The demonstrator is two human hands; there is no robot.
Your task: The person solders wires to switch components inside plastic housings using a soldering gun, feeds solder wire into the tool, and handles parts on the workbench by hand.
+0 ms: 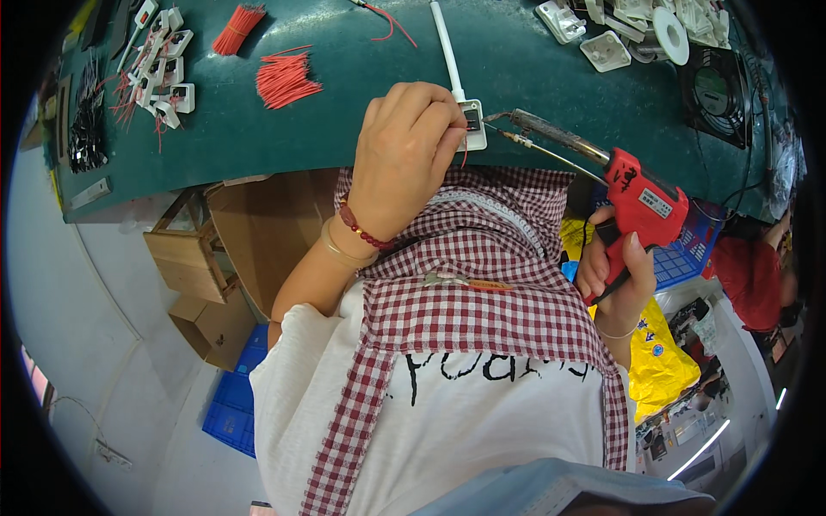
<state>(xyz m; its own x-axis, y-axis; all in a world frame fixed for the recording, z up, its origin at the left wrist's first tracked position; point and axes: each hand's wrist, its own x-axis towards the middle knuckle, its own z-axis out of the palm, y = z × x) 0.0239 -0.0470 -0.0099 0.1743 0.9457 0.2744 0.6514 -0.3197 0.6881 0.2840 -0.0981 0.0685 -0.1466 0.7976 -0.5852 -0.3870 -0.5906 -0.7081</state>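
Note:
My left hand (400, 146) is closed in a pinch at the left side of a small white plastic housing (477, 142) near the table's front edge. A short red wire (465, 156) shows at its fingertips, which are partly hidden. From the housing, a white rod (446, 52) runs away across the table, and a dark part sits inside. My right hand (628, 279) is wrapped round the handle of a red soldering gun (650, 202). Its hot tip and the thin feed tube beside it point left and meet the housing's right side.
On the green table (353, 52) lie a bundle of red wires (238, 30), a loose pile of red wires (286, 79) and several wired white housings (168, 73). Black leads (88, 120) lie far left. White casings (607, 52), a solder reel (671, 36) and a black fan (716, 95) stand right.

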